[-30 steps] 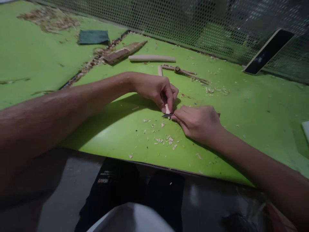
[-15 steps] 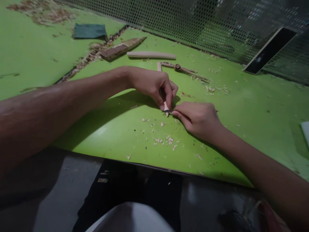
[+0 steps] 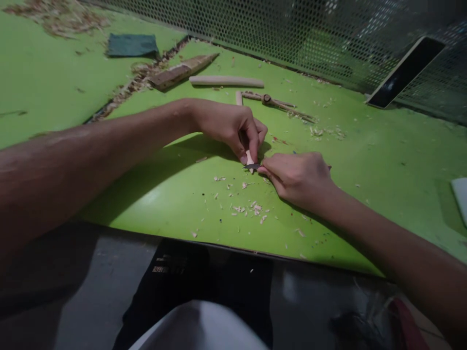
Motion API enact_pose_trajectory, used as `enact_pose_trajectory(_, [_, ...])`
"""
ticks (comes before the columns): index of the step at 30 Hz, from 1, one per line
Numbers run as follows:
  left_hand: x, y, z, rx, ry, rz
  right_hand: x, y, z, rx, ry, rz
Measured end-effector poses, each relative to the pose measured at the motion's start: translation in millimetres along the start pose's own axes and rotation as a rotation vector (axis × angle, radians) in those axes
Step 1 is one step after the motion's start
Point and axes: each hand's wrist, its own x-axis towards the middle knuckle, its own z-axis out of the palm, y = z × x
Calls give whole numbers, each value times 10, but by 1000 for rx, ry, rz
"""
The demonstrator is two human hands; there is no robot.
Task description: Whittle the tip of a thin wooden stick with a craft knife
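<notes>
The left hand [image 3: 239,130] pinches a small pale wood piece [image 3: 249,156] between thumb and fingers, above the near part of the green table [image 3: 164,194]. The right hand [image 3: 301,177] is closed, thumb and fingers pressed together on a small dark blade [image 3: 251,166], which lies across the lower end of that piece. Pale shavings [image 3: 257,208] are scattered on the near side of both hands. Beyond the left hand lie a forked twig [image 3: 279,104], a smooth pale rod [image 3: 226,81] and a pointed wood piece [image 3: 184,72] with brown bark; a dark green sheet [image 3: 131,45] lies to their left. A dark-faced flat device [image 3: 405,73] leans at the perforated panel [image 3: 292,41]; no mark on it is legible. Dark trousers [image 3: 168,291] carry pale lettering: the larger line appears to include "ARATE", the remainder being unclear, and the smaller line above it cannot be read.
</notes>
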Motion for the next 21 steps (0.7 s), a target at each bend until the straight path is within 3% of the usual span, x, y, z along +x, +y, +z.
enact_pose_trajectory(11, [-3,1,2,-12,-11,-29,-16,-6,-20,31,-11,3])
enact_pose_trajectory(16, [-23,2,-3,-17,4,-41,-78,-38,-49,-22,39,-60])
enact_pose_trajectory(21, [-45,-18,-23,-14,7,-57,-103,-77,-28,22,45,31])
